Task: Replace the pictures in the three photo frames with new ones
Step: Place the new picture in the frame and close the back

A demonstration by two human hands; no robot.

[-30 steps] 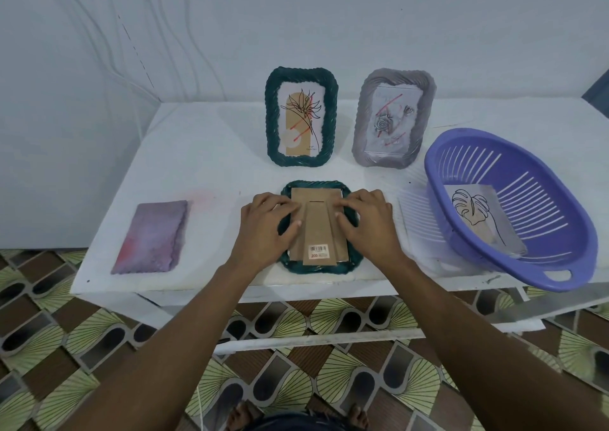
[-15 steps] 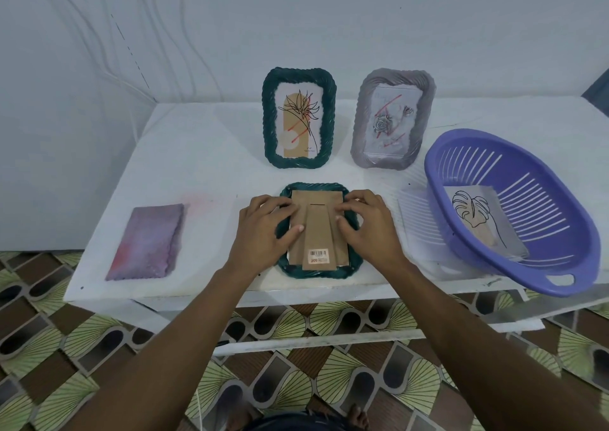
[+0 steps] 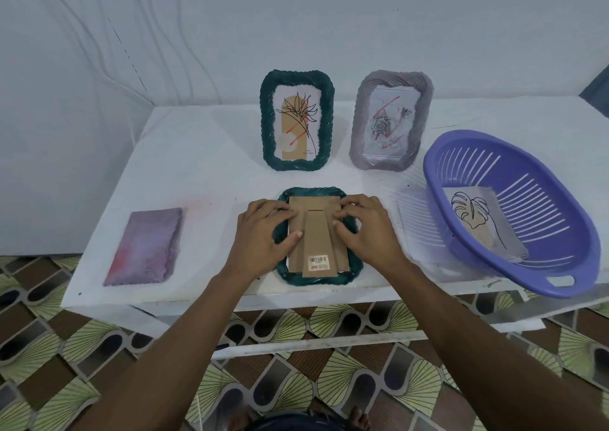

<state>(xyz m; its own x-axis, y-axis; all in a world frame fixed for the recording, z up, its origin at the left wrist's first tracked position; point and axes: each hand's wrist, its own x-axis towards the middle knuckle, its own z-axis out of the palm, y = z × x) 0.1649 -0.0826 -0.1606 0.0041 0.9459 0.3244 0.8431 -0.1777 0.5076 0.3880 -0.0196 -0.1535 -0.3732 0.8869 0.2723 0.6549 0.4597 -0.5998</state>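
**A:** Entry, left to right. A purple-pink padded cloth (image 3: 145, 246) lies flat at the left of the white table (image 3: 197, 166), well apart from the hands.

**B:** Left hand?

**A:** The left hand (image 3: 263, 229) is curled over the left rim of the dark green rope-edged photo frame (image 3: 313, 190), which lies face down at the table's near edge. Its fingertips and thumb rest on the brown cardboard backing (image 3: 316, 202).

**B:** Orientation of the face-down frame?

**A:** The long axis runs straight away from the person, with the barcode end nearest. It sits between the two hands, so neither is nearer.

**B:** Right hand?

**A:** The right hand (image 3: 365, 229) mirrors the left, with bent fingers on the right rim and the backing's edge. Whether either hand holds a tab cannot be told.

**B:** Behind and to the right?

**A:** An upright green frame (image 3: 296, 120) and a grey frame (image 3: 390, 120) stand at the back, both showing prints. A purple slotted plastic basket (image 3: 514, 173) on the right holds a leaf-drawing print (image 3: 478, 226).

**B:** Judgement?

**A:** The backing probably lifts off towards the person. The print lies to the right, so it would fall to the right hand.
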